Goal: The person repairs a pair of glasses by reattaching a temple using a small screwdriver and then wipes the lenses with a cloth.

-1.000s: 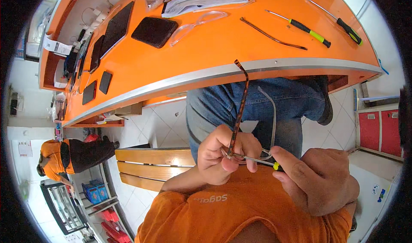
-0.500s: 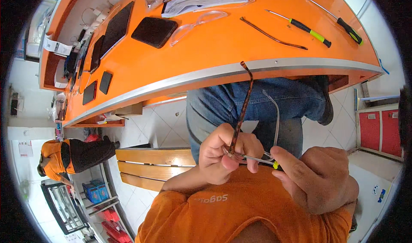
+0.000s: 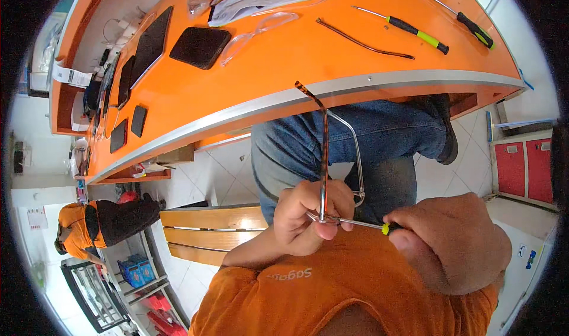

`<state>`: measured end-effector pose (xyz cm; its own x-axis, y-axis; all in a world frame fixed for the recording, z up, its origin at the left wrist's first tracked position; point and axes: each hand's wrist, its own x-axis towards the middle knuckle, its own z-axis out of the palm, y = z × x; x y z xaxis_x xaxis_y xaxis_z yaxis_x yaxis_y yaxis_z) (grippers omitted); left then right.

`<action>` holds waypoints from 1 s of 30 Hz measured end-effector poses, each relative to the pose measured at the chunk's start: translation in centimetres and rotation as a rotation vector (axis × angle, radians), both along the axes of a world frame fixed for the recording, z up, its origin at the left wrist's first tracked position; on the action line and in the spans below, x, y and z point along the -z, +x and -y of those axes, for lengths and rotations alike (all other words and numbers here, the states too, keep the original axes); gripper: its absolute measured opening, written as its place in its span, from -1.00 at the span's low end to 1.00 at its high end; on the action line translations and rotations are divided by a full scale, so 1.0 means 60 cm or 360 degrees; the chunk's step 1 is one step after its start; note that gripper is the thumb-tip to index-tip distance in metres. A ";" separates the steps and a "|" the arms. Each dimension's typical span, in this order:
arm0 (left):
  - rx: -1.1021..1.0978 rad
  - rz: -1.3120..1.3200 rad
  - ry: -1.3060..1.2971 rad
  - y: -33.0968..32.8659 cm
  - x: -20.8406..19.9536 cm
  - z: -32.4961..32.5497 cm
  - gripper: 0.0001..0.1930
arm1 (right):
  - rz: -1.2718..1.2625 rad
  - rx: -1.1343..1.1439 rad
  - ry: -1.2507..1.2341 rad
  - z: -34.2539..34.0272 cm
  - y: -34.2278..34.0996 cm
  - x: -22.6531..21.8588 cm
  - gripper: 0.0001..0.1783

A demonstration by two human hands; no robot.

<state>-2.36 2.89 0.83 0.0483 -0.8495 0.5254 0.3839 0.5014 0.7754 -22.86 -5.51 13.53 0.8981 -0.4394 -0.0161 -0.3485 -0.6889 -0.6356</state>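
On the orange worktop, a loose tortoiseshell temple arm lies near the front edge. Two screwdrivers lie toward the right end. Clear safety glasses sit mid-worktop beside a dark phone, with a black tablet further left.

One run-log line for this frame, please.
left hand: grips eyeglass frame at hinge | right hand: holds small screwdriver, tip at hinge | orange table: two screwdrivers, loose temple arm
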 end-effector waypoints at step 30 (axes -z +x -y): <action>0.0039 0.0036 0.0200 -0.003 0.004 -0.011 -0.68 | 0.0401 -0.0335 -0.0910 0.016 -0.003 0.028 -0.58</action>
